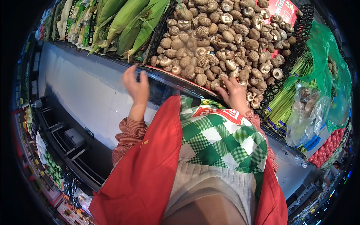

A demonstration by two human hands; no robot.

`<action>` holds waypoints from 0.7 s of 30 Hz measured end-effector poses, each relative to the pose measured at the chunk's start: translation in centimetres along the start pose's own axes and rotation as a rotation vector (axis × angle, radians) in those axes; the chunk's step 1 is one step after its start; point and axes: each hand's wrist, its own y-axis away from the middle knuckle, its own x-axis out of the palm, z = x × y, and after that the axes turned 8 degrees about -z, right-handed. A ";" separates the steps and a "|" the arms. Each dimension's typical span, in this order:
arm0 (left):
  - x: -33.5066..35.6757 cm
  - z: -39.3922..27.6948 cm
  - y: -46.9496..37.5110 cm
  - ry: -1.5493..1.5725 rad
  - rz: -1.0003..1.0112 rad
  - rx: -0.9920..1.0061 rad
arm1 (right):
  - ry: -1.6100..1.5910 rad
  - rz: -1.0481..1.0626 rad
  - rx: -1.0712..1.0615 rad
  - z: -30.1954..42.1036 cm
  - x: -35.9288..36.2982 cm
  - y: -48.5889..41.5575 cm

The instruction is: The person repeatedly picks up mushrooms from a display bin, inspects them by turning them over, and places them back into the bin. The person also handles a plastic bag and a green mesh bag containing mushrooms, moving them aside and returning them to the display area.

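Observation:
Shiitake mushrooms (202, 53) lie heaped in a black plastic crate (305, 21) in front of me. At the heap's near edge, my right hand (234, 91) rests with its fingertips among the mushrooms. Its thumb and fingers are spread, and I see no mushroom gripped between them. My left hand (136, 85) is raised off to the left, just short of the display's front edge. It is slightly blurred, its fingers are apart and it holds nothing. Husked green corn ears (126, 26) lie just beyond it.
Right of the crate lie bundled green stalks (289, 87), a green plastic bag (323, 47) and a clear bag with mushrooms (308, 112). Red net-bagged produce (327, 147) is farther right. Packaged vegetables (84, 22) sit at upper left. A black rack (73, 140) stands left, across the pale floor (84, 81).

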 end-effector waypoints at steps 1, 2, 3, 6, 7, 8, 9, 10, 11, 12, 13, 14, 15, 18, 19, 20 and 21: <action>0.8 -2.5 -0.3 0.074 0.089 0.107 | 0.008 0.019 -0.034 0.1 0.4 -0.2; 1.9 -5.0 -0.4 0.120 0.146 0.213 | 0.040 0.052 -0.031 0.1 0.8 -0.3; 2.6 -7.0 -0.6 0.148 0.309 0.293 | 0.057 0.063 -0.041 0.1 1.0 -0.4; 5.0 -11.9 0.2 0.040 0.582 0.320 | 0.024 0.093 0.028 -0.2 1.0 -0.4; 5.7 -12.7 0.4 -0.042 0.666 0.283 | 0.011 0.103 0.056 -0.4 0.8 -0.3; 6.2 -12.6 0.1 -0.018 0.682 0.282 | -0.025 0.057 0.061 -0.5 0.5 -0.1; 6.8 -12.4 -0.5 0.006 0.698 0.280 | -0.027 0.056 0.080 -0.8 0.1 -0.1; 7.3 -12.0 -1.0 0.010 0.739 0.265 | -0.031 0.055 0.100 -1.2 -0.4 -0.1; 7.4 -11.5 -1.5 0.095 0.762 0.219 | -0.029 0.059 0.125 -1.5 -0.9 0.0; 7.7 -11.0 -2.4 0.107 0.824 0.210 | -0.043 -0.005 0.107 -1.9 -1.3 -0.2; 8.2 -10.8 -3.4 0.107 0.897 0.200 | -0.029 0.082 0.234 -2.3 -2.0 -0.6; 8.6 -11.0 -4.4 0.114 1.010 0.024 | -0.044 0.040 0.214 -2.8 -2.5 -1.3; 9.1 -11.3 -5.8 0.138 1.136 -0.065 | -0.057 0.004 0.207 -3.3 -3.1 -2.2; 9.9 -13.0 -10.3 0.750 1.070 -0.417 | 0.039 -0.340 0.127 -4.8 -5.8 -5.7; 10.2 -13.9 -11.2 1.017 0.877 -0.425 | 0.100 -0.538 0.121 -5.0 -6.6 -6.8; 10.7 -14.7 -12.4 0.953 0.681 -0.291 | 0.156 -0.583 0.209 -5.2 -7.9 -7.1; 11.0 -15.3 -13.2 0.914 0.486 -0.125 | 0.219 -0.629 0.254 -5.4 -9.0 -7.3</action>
